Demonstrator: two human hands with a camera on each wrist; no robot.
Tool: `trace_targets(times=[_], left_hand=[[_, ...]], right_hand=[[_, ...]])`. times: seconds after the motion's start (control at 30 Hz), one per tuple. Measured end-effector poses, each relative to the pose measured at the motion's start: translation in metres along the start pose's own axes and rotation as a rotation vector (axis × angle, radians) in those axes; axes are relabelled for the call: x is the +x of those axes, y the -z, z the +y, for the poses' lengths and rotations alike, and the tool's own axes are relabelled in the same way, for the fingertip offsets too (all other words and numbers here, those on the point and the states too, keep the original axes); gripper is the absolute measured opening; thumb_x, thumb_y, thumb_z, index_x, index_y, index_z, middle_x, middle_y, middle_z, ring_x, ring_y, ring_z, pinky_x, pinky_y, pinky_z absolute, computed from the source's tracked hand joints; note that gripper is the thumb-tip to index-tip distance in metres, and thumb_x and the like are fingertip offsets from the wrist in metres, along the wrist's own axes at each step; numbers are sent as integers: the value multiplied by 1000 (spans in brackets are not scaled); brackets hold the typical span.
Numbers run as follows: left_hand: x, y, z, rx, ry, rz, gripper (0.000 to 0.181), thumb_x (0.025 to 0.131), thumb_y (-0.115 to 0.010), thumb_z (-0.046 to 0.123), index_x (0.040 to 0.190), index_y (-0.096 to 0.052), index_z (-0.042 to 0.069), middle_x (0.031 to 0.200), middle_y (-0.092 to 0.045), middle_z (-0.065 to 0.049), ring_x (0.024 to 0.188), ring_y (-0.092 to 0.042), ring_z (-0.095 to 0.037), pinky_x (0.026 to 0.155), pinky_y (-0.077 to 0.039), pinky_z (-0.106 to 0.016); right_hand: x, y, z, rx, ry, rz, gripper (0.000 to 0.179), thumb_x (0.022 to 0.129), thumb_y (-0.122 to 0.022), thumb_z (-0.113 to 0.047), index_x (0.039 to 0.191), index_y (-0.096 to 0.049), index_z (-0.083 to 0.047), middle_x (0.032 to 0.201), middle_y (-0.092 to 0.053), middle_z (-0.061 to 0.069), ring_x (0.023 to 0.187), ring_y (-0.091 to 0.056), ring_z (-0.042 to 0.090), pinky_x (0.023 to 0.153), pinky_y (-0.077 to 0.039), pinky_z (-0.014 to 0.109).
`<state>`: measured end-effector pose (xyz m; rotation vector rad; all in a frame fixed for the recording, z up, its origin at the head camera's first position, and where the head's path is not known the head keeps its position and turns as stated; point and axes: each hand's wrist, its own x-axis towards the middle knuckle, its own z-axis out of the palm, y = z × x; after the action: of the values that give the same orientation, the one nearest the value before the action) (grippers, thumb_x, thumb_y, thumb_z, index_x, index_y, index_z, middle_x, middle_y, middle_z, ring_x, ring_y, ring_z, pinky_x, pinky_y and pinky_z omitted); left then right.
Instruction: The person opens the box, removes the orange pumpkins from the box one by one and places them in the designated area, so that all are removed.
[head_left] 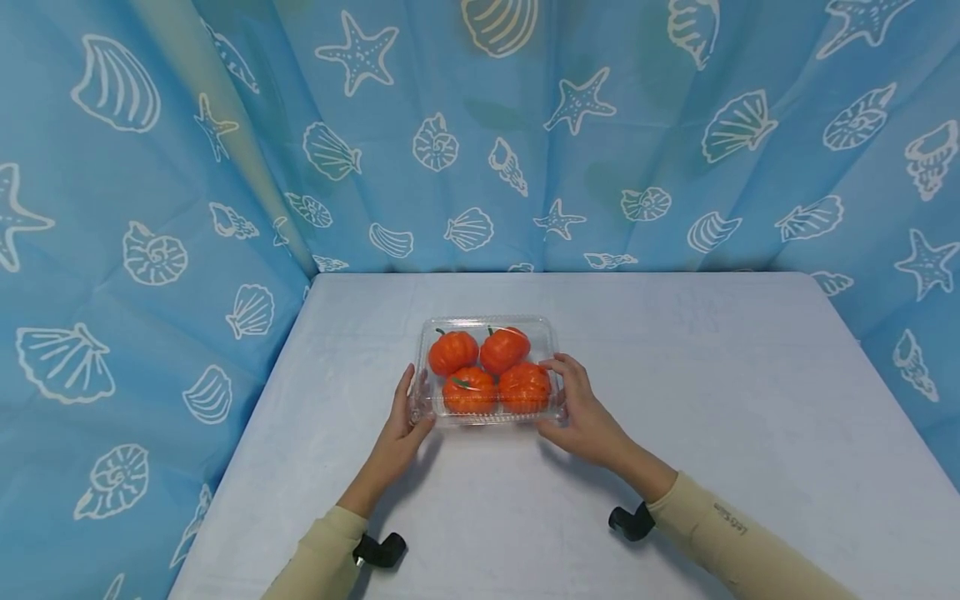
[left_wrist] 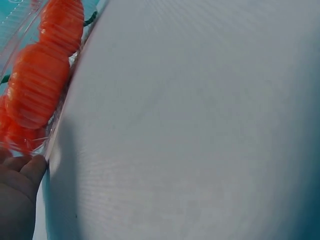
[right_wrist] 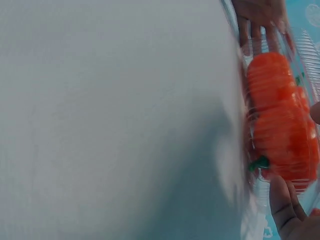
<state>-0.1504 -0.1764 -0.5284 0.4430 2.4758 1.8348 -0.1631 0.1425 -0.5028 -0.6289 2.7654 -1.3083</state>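
A clear plastic clamshell box (head_left: 486, 322) with ridged edges is near the middle of the table. Several small orange-red pumpkins (head_left: 453, 353) with green stems sit inside, seen through the lid, which looks closed. My left hand (head_left: 397, 433) grips the box's left side, thumb at the near corner and fingers along the wall. On the opposite side my right hand (head_left: 588, 421) holds the box, thumb low at the near corner, fingers over the right edge. In the right wrist view, a pumpkin (right_wrist: 282, 140) shows through the plastic between both hands. Whether the box touches the table I cannot tell.
A white-covered table (head_left: 712, 358) spreads around the box. Blue curtains (head_left: 465, 133) with shell and starfish prints hang behind it and at both sides. Black wrist-worn devices (head_left: 381, 550) sit at both beige sleeves (head_left: 742, 533).
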Motion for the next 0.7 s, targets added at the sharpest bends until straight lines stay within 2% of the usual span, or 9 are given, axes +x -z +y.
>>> trace_targets(times=[0.13,0.23,0.37,0.5,0.6,0.7], left_hand=[[1,0,1,-11,2,-8,82,104,-55,6,164,-1,13,170,-7,-17,155,-11,-35,122,-15,-55],[1,1,0,-11,-3,-8,81,104,-55,6,164,-1,12,170,-5,-18,155,-9,-36,122,-12,-57],[1,1,0,-12,-2,-14,81,104,-53,5,164,1,11,170,-3,-18,155,-6,-36,122,-10,-58],[2,1,1,-57,4,-35,81,104,-51,3,164,4,12,169,-3,-20,155,-3,-37,122,-7,-58],[1,2,1,-87,7,-46,82,104,-50,3,163,5,11,169,-2,-21,156,0,-36,124,-7,-49],[1,2,2,-104,9,-52,82,104,-49,1,164,6,12,169,-3,-20,156,-1,-35,122,-10,-28]], right_hand=[[-1,-3,-1,-15,-20,13,80,88,-77,-22,151,-28,-19,162,-17,15,90,-51,16,78,-55,30],[-2,-6,0,-21,-14,17,77,90,-74,-23,151,-28,-19,163,-16,16,92,-53,20,81,-55,36],[-4,-8,2,-32,16,30,72,93,-70,-24,150,-27,-19,163,-16,18,109,-56,31,90,-56,50],[-4,-9,3,-26,36,38,69,95,-68,-24,150,-27,-20,163,-16,18,115,-56,38,94,-55,55],[-3,-10,4,-27,43,37,67,96,-66,-21,150,-27,-20,162,-16,18,126,-53,43,99,-52,57],[-3,-11,4,-30,45,40,64,94,-63,-17,148,-28,-19,162,-17,18,138,-42,46,105,-45,60]])
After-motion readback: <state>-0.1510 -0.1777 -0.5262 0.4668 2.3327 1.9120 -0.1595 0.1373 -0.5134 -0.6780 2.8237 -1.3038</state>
